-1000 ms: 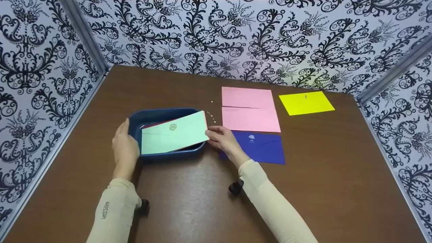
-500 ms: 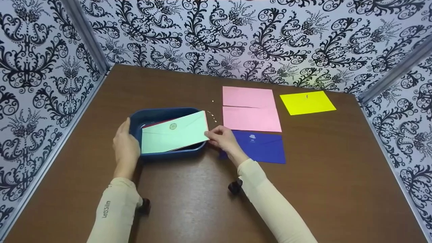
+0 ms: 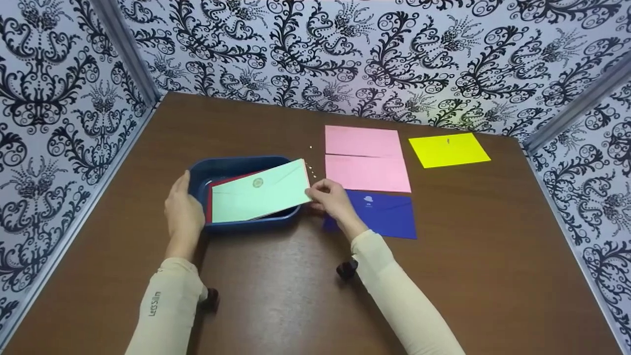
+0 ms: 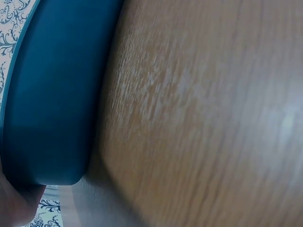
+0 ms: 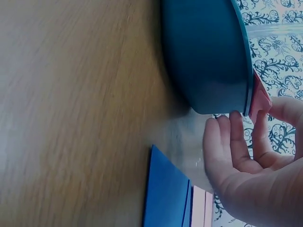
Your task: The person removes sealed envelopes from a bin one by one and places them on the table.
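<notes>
A dark blue plastic tub (image 3: pixel 241 228) stands left of centre on the table. My left hand (image 3: pixel 184 209) holds its left end; in the left wrist view, part of that hand shows at the tub's (image 4: pixel 57 94) lower corner. Lying slantwise in the tub is a mint green envelope (image 3: pixel 261 195) with a round seal, its right end raised over the rim. My right hand (image 3: pixel 331 199) pinches that end's lower corner between thumb and finger. Red envelopes (image 3: pixel 209 204) peek out beneath the green one. Red and pink paper (image 5: pixel 260 97) shows at the pinching fingertips in the right wrist view.
Right of the tub lie two pink envelopes (image 3: pixel 365 172), with a blue envelope (image 3: pixel 384 217) nearer me. Farther right at the back is a yellow envelope (image 3: pixel 449 150). Small pale specks (image 3: pixel 310 170) mark the brown table (image 3: pixel 276 291). Patterned panels (image 3: pixel 340 59) enclose it.
My right hand has drawn the green envelope slightly right and up, baring a red edge at its left. My left hand stays at the tub's end.
</notes>
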Motion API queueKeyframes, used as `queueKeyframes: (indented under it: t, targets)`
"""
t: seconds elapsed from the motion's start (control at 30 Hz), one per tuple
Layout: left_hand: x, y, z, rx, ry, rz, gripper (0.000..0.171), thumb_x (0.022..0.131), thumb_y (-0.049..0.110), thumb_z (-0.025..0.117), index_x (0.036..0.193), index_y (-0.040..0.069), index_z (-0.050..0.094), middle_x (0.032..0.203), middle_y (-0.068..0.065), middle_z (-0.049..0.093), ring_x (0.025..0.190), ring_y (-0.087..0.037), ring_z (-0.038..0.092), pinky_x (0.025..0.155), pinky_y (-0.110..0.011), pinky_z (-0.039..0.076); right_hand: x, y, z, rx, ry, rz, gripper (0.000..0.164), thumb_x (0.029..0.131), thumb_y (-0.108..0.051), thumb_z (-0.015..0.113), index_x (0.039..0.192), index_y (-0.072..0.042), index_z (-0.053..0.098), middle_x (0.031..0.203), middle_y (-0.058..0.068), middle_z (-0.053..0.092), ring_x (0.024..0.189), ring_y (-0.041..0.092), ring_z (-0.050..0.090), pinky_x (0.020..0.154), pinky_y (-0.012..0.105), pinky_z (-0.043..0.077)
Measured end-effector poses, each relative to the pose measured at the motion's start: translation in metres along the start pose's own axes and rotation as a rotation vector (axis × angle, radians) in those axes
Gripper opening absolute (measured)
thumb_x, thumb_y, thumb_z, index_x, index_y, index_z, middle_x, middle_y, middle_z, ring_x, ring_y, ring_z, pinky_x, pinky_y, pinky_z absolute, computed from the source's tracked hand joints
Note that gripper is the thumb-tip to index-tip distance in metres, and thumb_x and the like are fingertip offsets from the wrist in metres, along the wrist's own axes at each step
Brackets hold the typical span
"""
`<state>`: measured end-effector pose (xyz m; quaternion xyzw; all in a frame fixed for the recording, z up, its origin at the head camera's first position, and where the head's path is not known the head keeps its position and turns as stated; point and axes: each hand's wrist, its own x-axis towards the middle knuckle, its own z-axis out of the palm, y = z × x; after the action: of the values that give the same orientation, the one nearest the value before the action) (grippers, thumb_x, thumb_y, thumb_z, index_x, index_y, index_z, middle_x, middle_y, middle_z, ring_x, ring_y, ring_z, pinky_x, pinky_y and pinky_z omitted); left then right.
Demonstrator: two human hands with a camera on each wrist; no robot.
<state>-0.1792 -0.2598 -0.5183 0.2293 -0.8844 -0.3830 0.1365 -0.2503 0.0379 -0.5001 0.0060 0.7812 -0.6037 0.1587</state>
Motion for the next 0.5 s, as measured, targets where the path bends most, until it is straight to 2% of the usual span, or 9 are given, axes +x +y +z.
queueKeyframes:
  t: [0.07, 0.3, 0.5]
  targets:
    - [0.0002, -0.0001, -0.0004, 0.000, 0.004, 0.003, 0.057, 0.100, -0.001, 0.029, 0.155, 0.011, 0.036, 0.158, -0.014, 0.040, 0.138, -0.044, 0.044, 0.115, -0.055, 0.037, -0.0010, -0.0011, 0.0009, 0.001, -0.020, 0.001, 0.017, 0.094, -0.015, 0.065, 0.103, -0.001, 0.062, 0.101, 0.009, 0.062, 0.099, 0.029, 0.068, 0.094, 0.043, 0.058]
    - [-0.0002, 0.0002, 0.0003, 0.001, 0.002, -0.003, 0.057, 0.100, -0.001, 0.029, 0.155, 0.011, 0.036, 0.158, -0.015, 0.040, 0.140, -0.044, 0.043, 0.116, -0.055, 0.036, -0.0023, 0.0002, 0.0035, -0.094, 0.000, -0.042, 0.018, 0.092, -0.018, 0.069, 0.095, -0.002, 0.063, 0.099, 0.014, 0.068, 0.090, 0.031, 0.073, 0.086, 0.039, 0.061]
    - [-0.0003, 0.0003, 0.0000, 0.005, -0.004, -0.006, 0.057, 0.100, 0.000, 0.030, 0.155, 0.012, 0.035, 0.159, -0.015, 0.039, 0.141, -0.043, 0.042, 0.116, -0.054, 0.035, -0.0028, -0.0025, 0.0029, -0.157, 0.023, -0.076, 0.016, 0.092, -0.017, 0.069, 0.092, -0.001, 0.065, 0.089, 0.009, 0.066, 0.087, 0.031, 0.072, 0.082, 0.038, 0.061]
